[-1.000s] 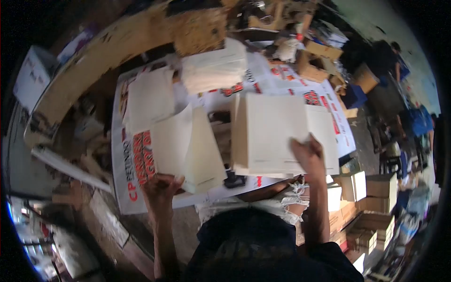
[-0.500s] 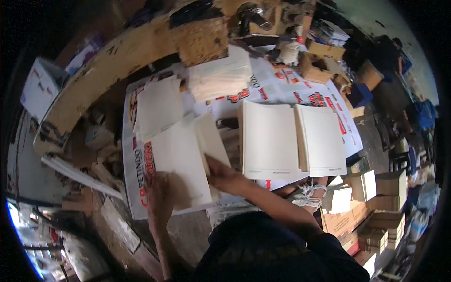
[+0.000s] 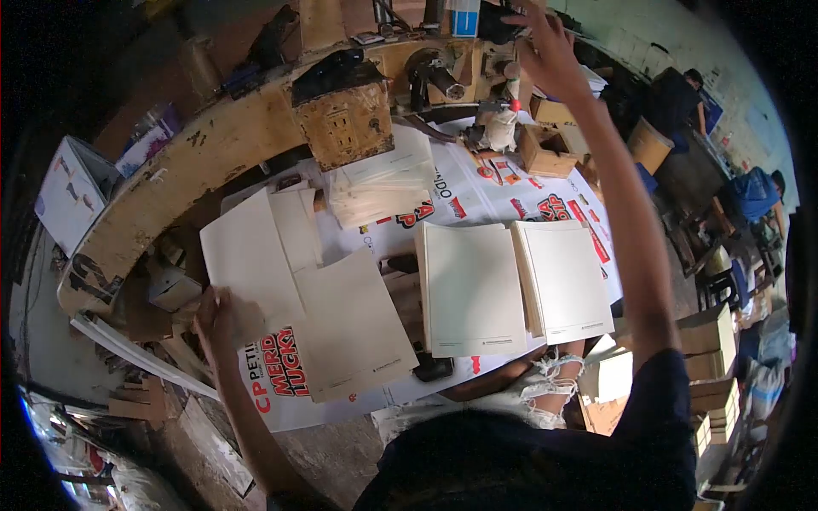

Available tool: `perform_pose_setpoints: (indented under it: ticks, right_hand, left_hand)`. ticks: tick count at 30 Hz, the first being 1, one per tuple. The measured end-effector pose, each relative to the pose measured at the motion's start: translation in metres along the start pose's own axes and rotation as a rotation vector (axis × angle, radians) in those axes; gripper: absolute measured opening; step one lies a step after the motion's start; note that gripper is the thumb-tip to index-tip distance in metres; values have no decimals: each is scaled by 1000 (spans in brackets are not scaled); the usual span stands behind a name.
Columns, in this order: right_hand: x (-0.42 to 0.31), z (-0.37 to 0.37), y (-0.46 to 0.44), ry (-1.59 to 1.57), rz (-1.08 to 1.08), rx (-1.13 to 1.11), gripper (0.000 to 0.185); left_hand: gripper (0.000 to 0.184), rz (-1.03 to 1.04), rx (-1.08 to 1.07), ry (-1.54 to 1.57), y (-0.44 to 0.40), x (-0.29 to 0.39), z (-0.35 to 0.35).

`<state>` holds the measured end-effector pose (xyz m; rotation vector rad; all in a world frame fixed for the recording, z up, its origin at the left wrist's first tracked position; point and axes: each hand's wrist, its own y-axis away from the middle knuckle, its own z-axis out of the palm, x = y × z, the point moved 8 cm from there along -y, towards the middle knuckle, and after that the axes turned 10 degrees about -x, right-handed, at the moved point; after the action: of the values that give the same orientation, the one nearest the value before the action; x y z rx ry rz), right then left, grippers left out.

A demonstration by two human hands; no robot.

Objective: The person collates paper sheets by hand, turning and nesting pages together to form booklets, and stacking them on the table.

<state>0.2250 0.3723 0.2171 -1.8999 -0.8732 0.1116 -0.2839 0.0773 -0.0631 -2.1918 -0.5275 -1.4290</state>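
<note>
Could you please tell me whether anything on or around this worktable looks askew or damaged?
The far stack of white paper looks askew, its layers unevenly fanned. The brown wooden box near it shows dark stains, perhaps only wear. Cream paper sheets at left overlap at differing angles.

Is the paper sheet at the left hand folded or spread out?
Spread out: the paper sheet shows one broad face with no fold visible, beside the left hand. Whether its covered edge lies flat, I cannot tell.

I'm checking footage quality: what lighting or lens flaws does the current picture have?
Head view: strong wide-angle distortion, black corners; glare at lower left edge; box partly washed out at lower right; shirt nearly black; left hand slightly blurred.
</note>
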Motion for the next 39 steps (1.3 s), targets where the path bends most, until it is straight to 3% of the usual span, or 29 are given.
perform_pose_setpoints:
  ticks: [1, 3, 4, 6, 7, 8, 10, 11, 12, 13, 15, 16, 17, 18, 19, 22, 23, 24, 26, 28, 30, 32, 34, 36, 38, 39]
  right_hand:
    - [27, 19, -17, -9, 0, 9, 34]
    - [77, 90, -41, 10, 137, -453, 54]
    - [73, 88, -51, 4, 135, -442, 54]
    - [82, 105, -60, 113, 350, -790, 51]
    - [88, 115, -65, 100, 333, -727, 40]
    - [103, 130, -71, 98, 334, -725, 40]
    - [109, 167, -68, 772, -145, -1023, 33]
    - [116, 167, -62, 771, -145, -1032, 33]
    - [112, 143, -62, 559, -36, -888, 33]
    - [110, 111, -60, 354, 69, -741, 33]
    - [108, 37, -48, -34, 275, -424, 33]
    - [111, 12, -37, -223, 371, -256, 34]
    - [114, -3, -12, -199, 288, -157, 33]
    - [120, -18, 21, -176, 204, -56, 33]
    - [122, -28, 55, -269, 305, -100, 32]
    - [70, -64, 159, -459, 678, -219, 28]
    - [74, -58, 215, -495, 819, -161, 25]
    - [41, -67, 227, -377, 778, -300, 29]
    - [14, -71, 279, -182, 825, -494, 38]
    - [-3, -79, 320, -283, 1024, -614, 54]
    - [-11, -91, 364, -49, 988, -644, 62]
    - [-20, -93, 392, -91, 1037, -747, 65]
    - [-34, -91, 407, -83, 1024, -797, 59]
    - [-42, -84, 408, -220, 1032, -788, 50]
    - [-58, -93, 385, 134, 909, -760, 42]
    - [-62, -92, 386, 214, 893, -770, 43]
  left_hand:
    - [41, -45, 19, 97, -19, -15, -2]
    - [33, -218, 52, -221, -34, 26, 15]
    - [29, -53, 21, -5, -81, -47, 6]
    - [30, -55, 28, -80, -118, -76, 8]
    - [30, -50, 32, -82, -137, -86, 8]
    - [31, -18, -37, -161, -155, -92, 14]
    - [32, 10, -113, -240, -170, -88, 24]
    - [37, 35, -78, -483, -173, -81, 25]
    - [44, 63, -46, -724, -173, -75, 29]
    - [44, 60, -62, -720, -165, -66, 36]
    - [65, -67, 53, -1118, -145, -35, 47]
    - [73, 1, -11, -1080, -123, 0, 64]
    - [80, 67, -76, -1042, -90, 42, 84]
    - [74, 194, -114, -931, -53, 83, 107]
    - [63, 408, -127, -861, -11, 121, 131]
    - [43, 473, -396, -628, 92, 186, 206]
    - [42, 540, -543, -508, 118, 194, 236]
    - [41, 602, -690, -385, 144, 201, 263]
    - [46, 740, -710, -335, 183, 206, 302]
    - [44, 751, -718, -447, 209, 198, 331]
    - [41, 756, -726, -563, 217, 196, 344]
    - [36, 524, -986, -636, 210, 177, 361]
    - [30, 588, -960, -529, 202, 180, 353]
    - [29, 442, -1018, -382, 193, 171, 349]
    - [23, 451, -962, -371, 190, 169, 341]
    - [22, 293, -915, -91, 184, 167, 332]
